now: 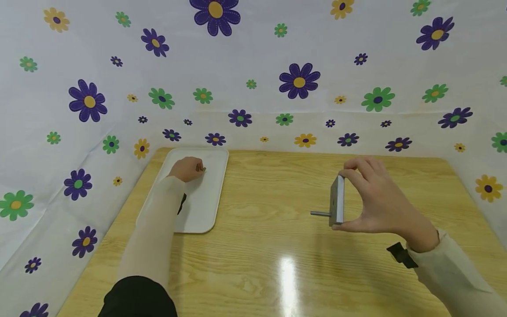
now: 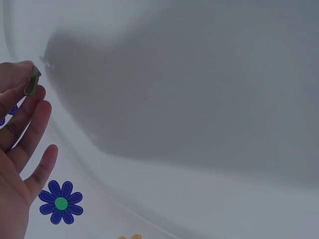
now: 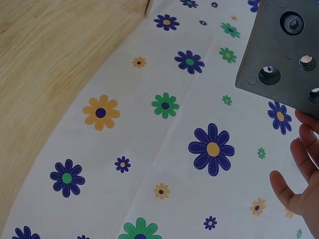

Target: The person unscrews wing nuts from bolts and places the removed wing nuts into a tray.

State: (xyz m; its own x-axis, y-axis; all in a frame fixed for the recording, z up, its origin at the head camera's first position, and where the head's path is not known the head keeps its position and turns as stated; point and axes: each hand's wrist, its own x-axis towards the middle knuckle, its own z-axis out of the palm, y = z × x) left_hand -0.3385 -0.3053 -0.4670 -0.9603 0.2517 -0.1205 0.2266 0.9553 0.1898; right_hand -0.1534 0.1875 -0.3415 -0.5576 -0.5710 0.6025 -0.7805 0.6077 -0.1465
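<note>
Over the white tray (image 1: 202, 207) at the far left, my left hand (image 1: 188, 169) pinches a small olive-green part (image 2: 33, 82) between thumb and fingertips. In the left wrist view this part looks narrow, with a rounded lower end; its kind is unclear. My right hand (image 1: 372, 200) grips a grey metal plate (image 1: 336, 201) by its top and bottom edges, thumb below and fingers above, raised over the table. A thin metal rod (image 1: 320, 213) sticks out leftward from the plate's face. The right wrist view shows several holes in the plate and a hex-socket screw head (image 3: 292, 23) recessed in one.
The wood-grain table (image 1: 257, 259) stretches between the tray and my right hand. White cloth with printed flowers (image 1: 253, 53) hangs behind the table and along its sides. A black wrist strap (image 1: 402, 255) shows at my right cuff.
</note>
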